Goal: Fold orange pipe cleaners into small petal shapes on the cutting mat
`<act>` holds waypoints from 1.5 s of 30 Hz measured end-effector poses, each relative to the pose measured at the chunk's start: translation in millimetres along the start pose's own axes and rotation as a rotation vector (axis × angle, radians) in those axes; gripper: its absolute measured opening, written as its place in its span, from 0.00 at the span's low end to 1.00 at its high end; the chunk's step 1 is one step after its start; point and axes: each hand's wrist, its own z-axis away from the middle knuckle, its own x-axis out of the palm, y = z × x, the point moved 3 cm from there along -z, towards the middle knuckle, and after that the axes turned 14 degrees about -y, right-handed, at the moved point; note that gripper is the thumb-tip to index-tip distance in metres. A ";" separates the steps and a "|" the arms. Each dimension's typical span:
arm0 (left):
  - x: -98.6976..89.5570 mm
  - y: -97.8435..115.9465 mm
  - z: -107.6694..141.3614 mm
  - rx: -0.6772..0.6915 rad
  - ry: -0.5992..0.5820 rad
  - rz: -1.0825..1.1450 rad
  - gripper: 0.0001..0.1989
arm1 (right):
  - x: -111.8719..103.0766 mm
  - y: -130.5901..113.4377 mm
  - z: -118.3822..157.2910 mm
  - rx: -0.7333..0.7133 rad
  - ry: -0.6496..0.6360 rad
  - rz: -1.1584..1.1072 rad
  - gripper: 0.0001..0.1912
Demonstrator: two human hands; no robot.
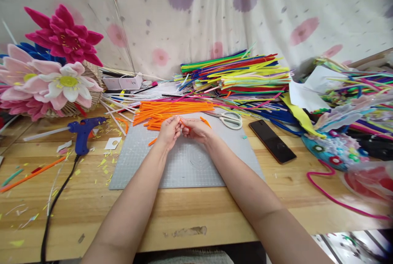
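From where I stand, the nearest thing is the front of the wooden table (227, 215), with bare forearms reaching over it to a grey cutting mat (184, 170). Above the mat's far half, the left hand (168, 132) and the right hand (196, 130) meet, thumbs and fingertips drawn into narrow pinches around a small orange piece (181, 122). Only a sliver of it shows, so I can't tell its shape or which hand bears more of the hold. The step in hand looks to me like close fingertip work, perhaps bending or twisting that bit; the next move seems to call for one pinch kept firm while the other adjusts its hold. A loose orange scrap (152, 141) lies near the left hand, and a short orange length (205, 122) sits just past the right. Off to the sides rest a blue glue gun (82, 135) on the left and a dark phone (272, 141) on the right. Just beyond the hands spreads the orange pile (172, 109), with scissors (231, 120) to its right. Farther back, bundled coloured stems (233, 75) lie before a flowered curtain (202, 18).
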 end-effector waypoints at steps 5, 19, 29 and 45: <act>-2.1 -2.4 -1.3 0.023 -0.004 -0.023 0.15 | 1.6 1.6 -2.6 -0.022 0.016 -0.002 0.18; -24.2 17.2 0.2 -0.039 0.072 -0.178 0.19 | 4.5 -4.0 -0.2 -0.181 -0.064 0.280 0.15; -26.2 19.9 2.4 -0.133 0.040 0.008 0.14 | -2.2 -8.8 3.7 -0.205 -0.062 0.368 0.15; -21.2 20.2 1.6 0.019 0.107 -0.465 0.15 | -10.5 -5.1 -1.3 -0.248 0.258 0.418 0.07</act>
